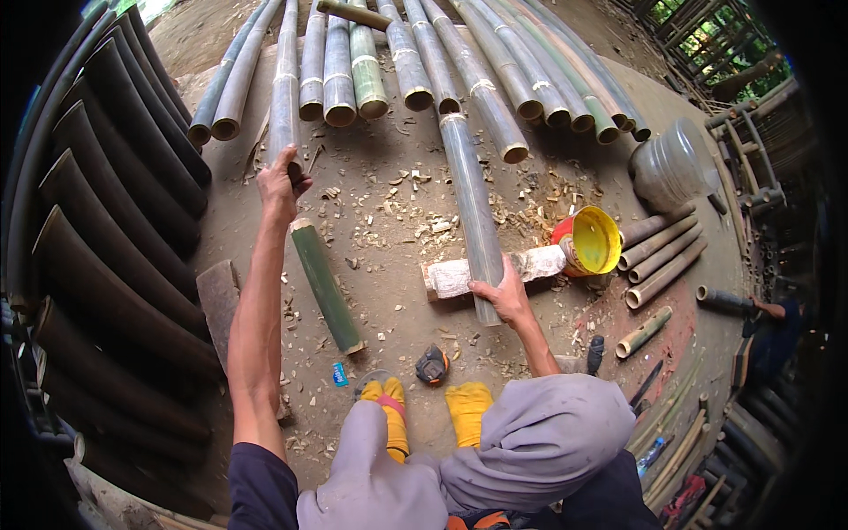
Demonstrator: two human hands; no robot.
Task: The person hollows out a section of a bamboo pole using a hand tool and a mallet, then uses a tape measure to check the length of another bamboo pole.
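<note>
Grey-trousered knees [495, 450] fill the bottom of the frame, with two yellow boots [428, 411] on the dirt just above them and a small dark tool [431, 364] between the boot tips.

From the lower left, the left forearm runs up to the left hand [281, 184] in the upper left of the frame. Its fingers are curled around the near end of a long grey bamboo pole [284, 88], which runs straight up and out of the top edge; the cut end sits inside the closed grip, with the thumb on the pole's right side.

Right of centre, the right hand [503, 296] rests on a second grey bamboo pole [473, 203]. That pole lies lengthwise up the middle of the frame and crosses a pale wooden block [539, 262]. The fingers are laid over the pole close to its near end, thumb pointing left against its side; the palm hides whether they wrap fully under it.

A short green bamboo piece [325, 284] lies loose on the ground between the two arms, touching neither hand. A yellow bucket [594, 238] lies tipped at the block's right end. More cut poles [424, 62] line the top of the frame, dark split halves [115, 221] stack along the left, and wood chips [397, 194] scatter across the ground.
</note>
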